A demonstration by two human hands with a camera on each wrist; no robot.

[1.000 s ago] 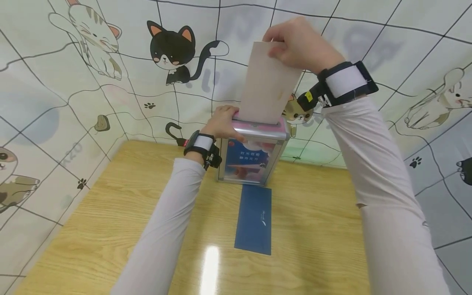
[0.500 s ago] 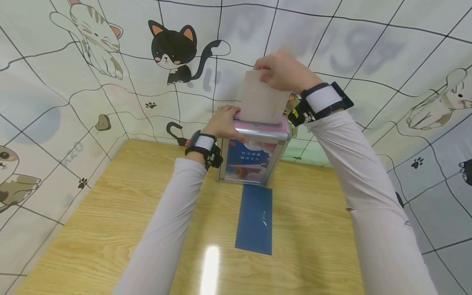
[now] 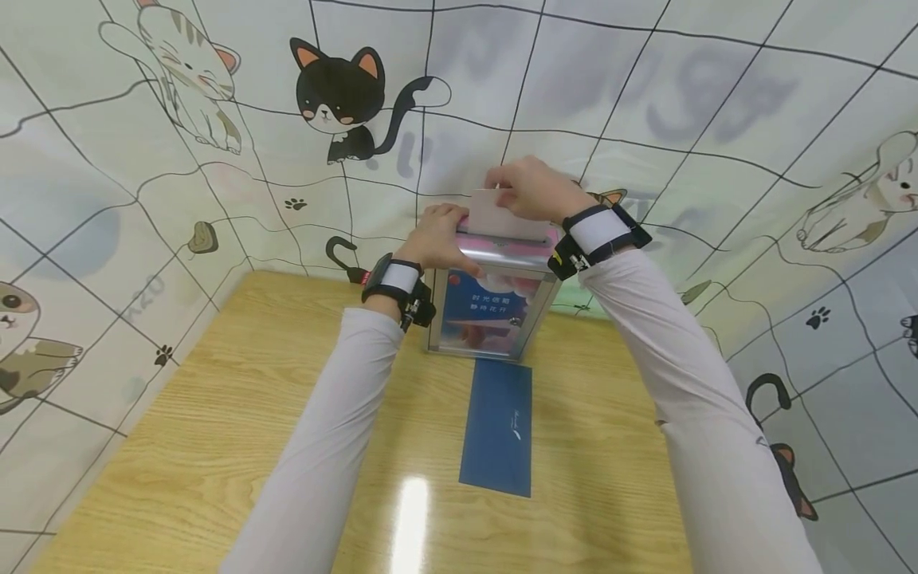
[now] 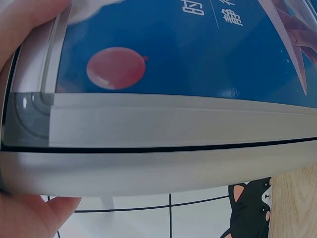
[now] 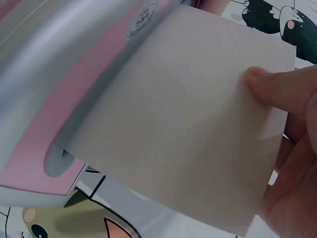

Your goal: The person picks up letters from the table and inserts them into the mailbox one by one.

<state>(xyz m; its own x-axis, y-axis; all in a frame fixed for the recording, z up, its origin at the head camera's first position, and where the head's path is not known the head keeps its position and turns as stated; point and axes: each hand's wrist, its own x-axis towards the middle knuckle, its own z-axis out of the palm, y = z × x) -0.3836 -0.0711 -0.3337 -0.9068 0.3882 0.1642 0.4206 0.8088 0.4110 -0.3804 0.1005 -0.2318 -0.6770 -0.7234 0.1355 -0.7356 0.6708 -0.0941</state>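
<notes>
An aluminium-framed letter box [image 3: 479, 311] with a blue picture front, a small lock and a slotted pink top stands upright against the wall. My left hand [image 3: 433, 239] grips its top left corner, thumb on the front; in the left wrist view the thumb [image 4: 22, 20] and fingertips lie on two sides of the frame. My right hand [image 3: 534, 190] pinches the upper edge of a plain off-white card [image 3: 491, 211], whose lower part is inside the slot. In the right wrist view the thumb [image 5: 277, 89] presses the card's face; the fingers behind are partly hidden.
A dark blue envelope-like paper [image 3: 496, 426] with small white lettering lies flat on the wood-grain table [image 3: 287, 383], just in front of the box. A cat-print covering hangs on the wall [image 3: 237, 191] close behind.
My right hand has moved steadily down, and the card has sunk deeper into the slot, with much less of it showing. My left hand keeps its place on the box.
</notes>
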